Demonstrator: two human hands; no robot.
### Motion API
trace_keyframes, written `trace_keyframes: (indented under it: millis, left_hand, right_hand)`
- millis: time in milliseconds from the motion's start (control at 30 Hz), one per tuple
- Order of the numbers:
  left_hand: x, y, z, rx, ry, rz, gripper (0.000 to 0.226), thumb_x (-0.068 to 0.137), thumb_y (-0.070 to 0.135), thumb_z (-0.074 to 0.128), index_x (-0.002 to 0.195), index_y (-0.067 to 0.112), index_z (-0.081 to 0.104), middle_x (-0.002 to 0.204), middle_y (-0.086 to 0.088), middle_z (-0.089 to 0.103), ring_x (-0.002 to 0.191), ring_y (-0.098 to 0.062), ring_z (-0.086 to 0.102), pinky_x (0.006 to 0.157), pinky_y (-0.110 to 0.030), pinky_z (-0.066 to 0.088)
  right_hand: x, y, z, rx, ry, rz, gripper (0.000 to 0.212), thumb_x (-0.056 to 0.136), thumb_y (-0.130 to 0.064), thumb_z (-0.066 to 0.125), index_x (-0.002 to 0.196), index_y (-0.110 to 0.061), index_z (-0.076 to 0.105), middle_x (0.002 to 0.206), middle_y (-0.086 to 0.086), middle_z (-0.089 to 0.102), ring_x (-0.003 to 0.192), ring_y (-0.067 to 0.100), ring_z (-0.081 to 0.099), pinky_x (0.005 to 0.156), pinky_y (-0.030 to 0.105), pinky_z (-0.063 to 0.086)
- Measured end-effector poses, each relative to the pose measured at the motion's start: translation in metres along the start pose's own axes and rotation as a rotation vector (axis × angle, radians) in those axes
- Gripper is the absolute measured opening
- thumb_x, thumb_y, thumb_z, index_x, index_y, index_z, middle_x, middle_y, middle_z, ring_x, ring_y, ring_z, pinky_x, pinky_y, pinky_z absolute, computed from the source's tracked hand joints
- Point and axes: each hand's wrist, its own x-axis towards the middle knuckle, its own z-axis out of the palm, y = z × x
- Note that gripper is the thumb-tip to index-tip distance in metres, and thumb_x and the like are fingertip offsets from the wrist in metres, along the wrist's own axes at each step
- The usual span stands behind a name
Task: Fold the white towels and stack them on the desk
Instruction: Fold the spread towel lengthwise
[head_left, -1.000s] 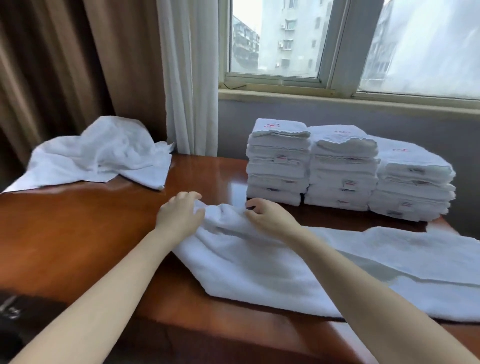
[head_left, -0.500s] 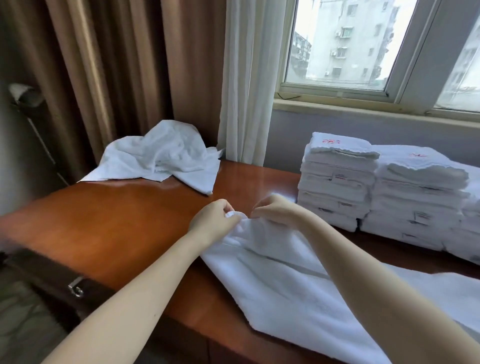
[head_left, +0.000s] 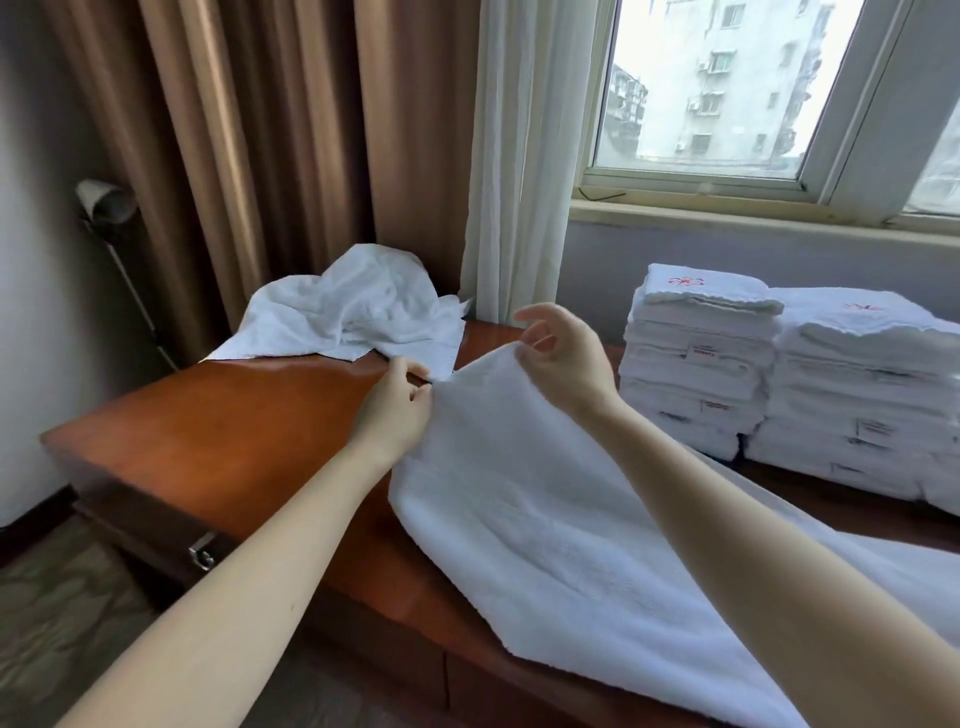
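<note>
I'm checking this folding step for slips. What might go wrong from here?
The left hand and right hand hold the white towel only by pinches at its lifted end; a corner may slip and spoil the fold. Its near edge reaches the desk front, so pulling may drag it off. The folded towel stacks stand close; a swing might nudge them.

A hotel-like room is suggested by stacked, logo-embroidered white towels, a polished wooden desk, and heavy brown window curtains.
</note>
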Motion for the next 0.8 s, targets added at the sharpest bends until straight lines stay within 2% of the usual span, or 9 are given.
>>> trace_keyframes:
  millis: [67, 133, 233, 367, 433, 500, 567, 667, 800]
  left_hand:
    - [-0.002, -0.006, 0.002, 0.017, -0.152, -0.053, 0.048, 0.096, 0.037, 0.056, 0.138, 0.021, 0.038, 0.101, 0.01, 0.061, 0.103, -0.021, 0.062, 0.088, -0.041, 0.051]
    - [-0.008, -0.014, 0.007, 0.133, -0.258, -0.072, 0.065, 0.094, 0.039, 0.058, 0.148, 0.023, 0.028, 0.106, 0.014, 0.057, 0.109, -0.017, 0.058, 0.093, -0.041, 0.05]
    - [-0.015, -0.029, 0.011, 0.314, -0.281, -0.099, 0.062, 0.093, 0.041, 0.056, 0.148, 0.024, 0.033, 0.124, 0.008, 0.059, 0.116, -0.017, 0.057, 0.095, -0.038, 0.048]
    - [-0.02, -0.035, 0.005, 0.444, -0.302, -0.15, 0.049, 0.092, 0.042, 0.052, 0.138, 0.026, 0.045, 0.125, 0.005, 0.06, 0.111, -0.018, 0.059, 0.085, -0.033, 0.048]
    - [-0.021, -0.034, 0.004, 0.403, -0.288, -0.139, 0.04, 0.093, 0.039, 0.052, 0.131, 0.027, 0.05, 0.118, 0.004, 0.063, 0.105, -0.019, 0.06, 0.083, -0.034, 0.049]
    - [-0.021, -0.031, 0.003, 0.189, -0.256, -0.134, 0.035, 0.095, 0.036, 0.052, 0.129, 0.025, 0.052, 0.112, -0.002, 0.066, 0.102, -0.021, 0.062, 0.085, -0.035, 0.049]
    - [-0.02, -0.024, 0.0, 0.046, -0.202, -0.111, 0.034, 0.096, 0.037, 0.054, 0.128, 0.025, 0.052, 0.1, -0.001, 0.066, 0.093, -0.02, 0.063, 0.079, -0.035, 0.049]
    - [-0.016, -0.013, -0.011, 0.143, -0.125, 0.007, 0.034, 0.097, 0.032, 0.053, 0.13, 0.026, 0.049, 0.089, 0.004, 0.061, 0.085, -0.019, 0.06, 0.068, -0.033, 0.041]
    - [-0.007, -0.003, -0.024, 0.412, -0.022, 0.087, 0.032, 0.097, 0.031, 0.051, 0.128, 0.023, 0.054, 0.107, -0.001, 0.066, 0.095, -0.025, 0.062, 0.07, -0.033, 0.045]
  right_hand:
    - [-0.009, 0.004, 0.008, -0.11, -0.119, 0.0, 0.03, 0.08, -0.017, 0.065, 0.104, -0.035, 0.068, 0.082, -0.016, 0.065, 0.078, 0.005, 0.063, 0.068, 0.028, 0.054]
    - [-0.019, 0.012, 0.016, -0.204, -0.228, 0.001, 0.026, 0.08, -0.016, 0.066, 0.098, -0.033, 0.071, 0.08, -0.017, 0.063, 0.078, 0.006, 0.061, 0.065, 0.026, 0.053]
    - [-0.03, 0.023, 0.026, -0.243, -0.33, 0.034, 0.029, 0.08, -0.013, 0.063, 0.101, -0.031, 0.072, 0.077, -0.019, 0.059, 0.073, 0.004, 0.057, 0.058, 0.02, 0.043]
    - [-0.035, 0.023, 0.033, -0.29, -0.384, 0.005, 0.025, 0.084, -0.015, 0.057, 0.098, -0.027, 0.074, 0.075, -0.018, 0.058, 0.07, 0.002, 0.055, 0.053, 0.021, 0.039]
    - [-0.033, 0.019, 0.034, -0.278, -0.344, -0.002, 0.017, 0.087, -0.019, 0.058, 0.091, -0.028, 0.072, 0.072, -0.018, 0.057, 0.073, 0.009, 0.056, 0.053, 0.022, 0.039]
    - [-0.03, 0.012, 0.034, -0.25, -0.249, -0.034, 0.013, 0.09, -0.022, 0.059, 0.09, -0.027, 0.07, 0.069, -0.02, 0.054, 0.071, 0.008, 0.053, 0.051, 0.022, 0.035]
    - [-0.026, 0.005, 0.032, -0.197, -0.143, -0.048, 0.01, 0.09, -0.023, 0.059, 0.091, -0.027, 0.068, 0.069, -0.021, 0.053, 0.067, 0.003, 0.051, 0.052, 0.022, 0.035]
    - [-0.019, -0.003, 0.026, -0.127, -0.028, -0.027, 0.009, 0.092, -0.025, 0.057, 0.094, -0.028, 0.065, 0.069, -0.019, 0.053, 0.066, -0.001, 0.05, 0.052, 0.021, 0.034]
    - [-0.016, -0.008, 0.021, -0.088, 0.016, -0.03, 0.005, 0.093, -0.03, 0.057, 0.092, -0.032, 0.061, 0.068, -0.017, 0.054, 0.063, 0.0, 0.052, 0.051, 0.022, 0.034]
